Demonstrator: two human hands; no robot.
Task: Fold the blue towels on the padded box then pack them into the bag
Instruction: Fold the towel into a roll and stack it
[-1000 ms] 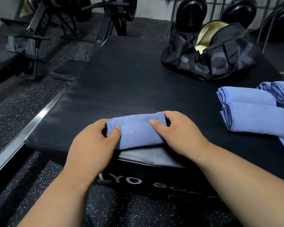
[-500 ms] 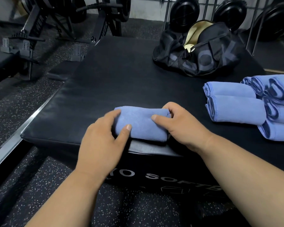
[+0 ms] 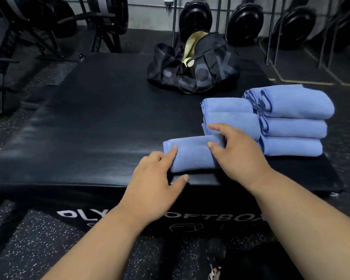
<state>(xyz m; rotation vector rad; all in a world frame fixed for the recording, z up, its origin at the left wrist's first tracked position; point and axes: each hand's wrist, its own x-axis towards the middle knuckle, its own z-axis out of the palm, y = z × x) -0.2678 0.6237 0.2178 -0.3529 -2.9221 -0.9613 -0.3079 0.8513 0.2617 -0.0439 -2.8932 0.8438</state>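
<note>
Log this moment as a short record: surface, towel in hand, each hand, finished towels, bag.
surface: black padded box
towel in hand: folded blue towel near the front edge
left hand: fingertips touch the towel's left end
right hand: grips the towel's right end
finished towels: folded blue towels grouped at the right
bag: black duffel bag, open, cream lining showing, at the back

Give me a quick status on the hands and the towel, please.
Right hand grips folded towel at its right end; left hand open, fingertips touching its left end. Towel at padded box front edge. Bag open, path unobstructed.
</note>
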